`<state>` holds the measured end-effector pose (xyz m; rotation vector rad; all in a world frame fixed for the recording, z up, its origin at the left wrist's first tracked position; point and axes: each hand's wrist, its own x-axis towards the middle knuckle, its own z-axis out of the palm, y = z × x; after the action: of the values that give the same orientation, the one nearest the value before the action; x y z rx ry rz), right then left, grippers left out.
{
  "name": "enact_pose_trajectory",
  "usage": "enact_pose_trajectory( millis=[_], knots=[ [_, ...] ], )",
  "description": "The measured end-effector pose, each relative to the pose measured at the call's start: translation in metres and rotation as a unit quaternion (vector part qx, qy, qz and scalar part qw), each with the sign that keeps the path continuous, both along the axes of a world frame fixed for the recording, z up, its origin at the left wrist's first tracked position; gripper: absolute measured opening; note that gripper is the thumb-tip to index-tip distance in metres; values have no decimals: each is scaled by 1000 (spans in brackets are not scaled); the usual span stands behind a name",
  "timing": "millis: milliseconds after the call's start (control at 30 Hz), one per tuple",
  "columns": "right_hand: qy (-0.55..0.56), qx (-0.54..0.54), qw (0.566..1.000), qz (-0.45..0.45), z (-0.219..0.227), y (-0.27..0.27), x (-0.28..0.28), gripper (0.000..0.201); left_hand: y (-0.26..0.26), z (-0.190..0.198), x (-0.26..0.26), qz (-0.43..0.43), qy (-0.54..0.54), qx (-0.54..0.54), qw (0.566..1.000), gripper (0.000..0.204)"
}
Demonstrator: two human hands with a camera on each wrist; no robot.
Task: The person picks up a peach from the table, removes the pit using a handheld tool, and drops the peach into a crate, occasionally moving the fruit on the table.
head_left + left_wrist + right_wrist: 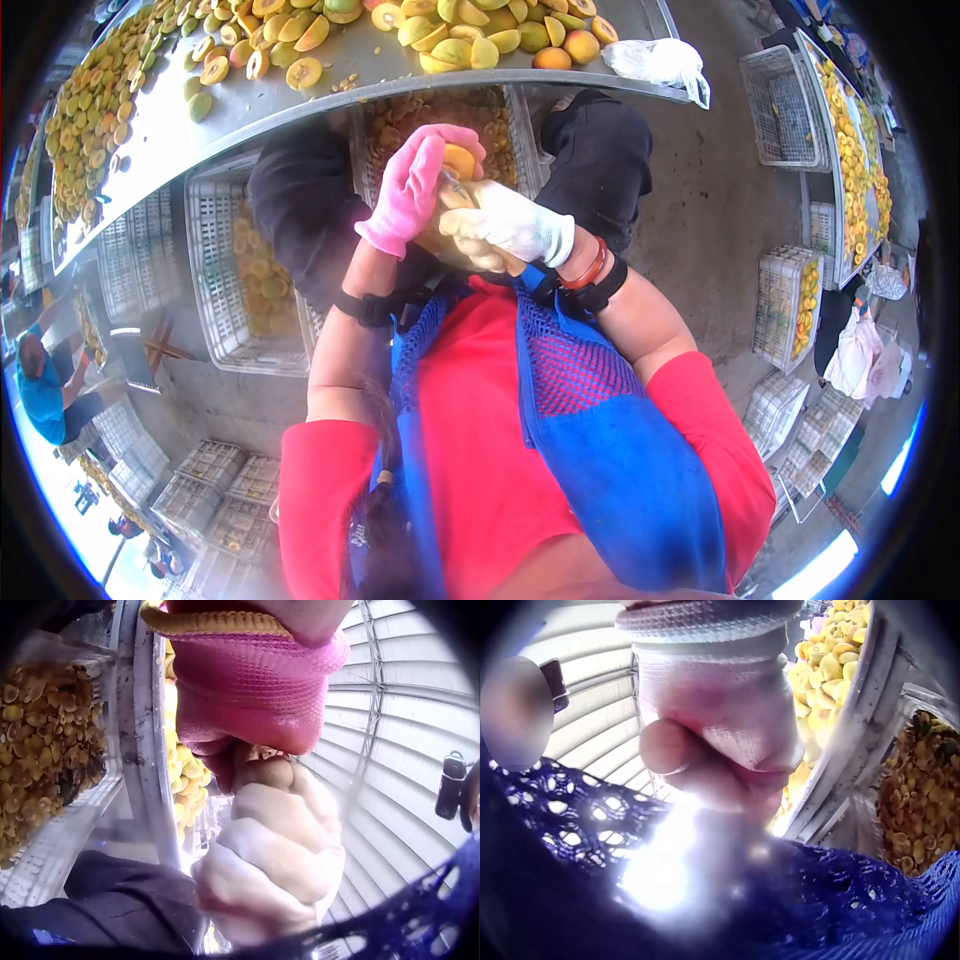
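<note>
In a pink glove, my left hand [415,185] grips a cut peach [458,161], its orange flesh showing between fingers and thumb. My right hand [505,228], gloved in white, is close against it and curls round a small knife [452,184]. The metal end of the knife meets the fruit. Its rounded brown handle end [664,746] sticks out of the fist in the right wrist view. Both hands are over my lap, above a crate [518,130] of brownish fruit scraps between my knees. The left wrist view shows the two hands touching; most of the knife is hidden.
Ahead runs a metal table [370,92] bearing heaps of halved peaches [455,35]. A white plastic bag [655,62] lies near its right end. Beside my left leg stands a white crate [215,290] with fruit inside. More crates [785,105] and another fruit table stand at right.
</note>
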<state>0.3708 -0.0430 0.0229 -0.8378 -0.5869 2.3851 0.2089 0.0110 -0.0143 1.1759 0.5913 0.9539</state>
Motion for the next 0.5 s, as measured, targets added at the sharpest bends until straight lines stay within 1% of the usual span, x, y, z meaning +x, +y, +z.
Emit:
enact_pose_trajectory(
  millis=[67,133,167,233,267,300,333,367,433,467,500],
  knots=[
    [5,-11,1000,16,3,0,2,10,0,-1,-1,-13,-1,-8,1000,39],
    [15,-28,999,29,5,1,4,10,-2,1,-1,5,-2,8,1000,42],
    [16,-15,999,33,3,2,3,10,-3,2,-1,15,-1,15,1000,44],
    [17,11,999,39,-4,3,1,8,-7,6,-1,55,-38,-78,995,49],
    [-27,44,996,67,-5,2,-1,7,-7,8,-1,74,-57,-124,988,51],
    [-70,75,990,94,-5,0,-5,6,-3,10,-3,122,-88,-180,972,54],
    [-113,107,980,121,-6,-2,-8,7,0,16,-8,178,-96,-206,957,53],
    [-125,105,981,105,-14,-5,-12,12,3,21,-15,234,-106,-230,939,52],
    [-160,185,969,45,-13,-6,-14,19,3,23,-47,284,-118,-164,937,47],
    [-231,244,939,72,-18,-5,-15,21,-1,27,-64,343,21,-88,935,44],
    [-300,301,900,97,-27,-5,-13,22,-5,31,-84,392,161,-10,906,42]
  ],
)
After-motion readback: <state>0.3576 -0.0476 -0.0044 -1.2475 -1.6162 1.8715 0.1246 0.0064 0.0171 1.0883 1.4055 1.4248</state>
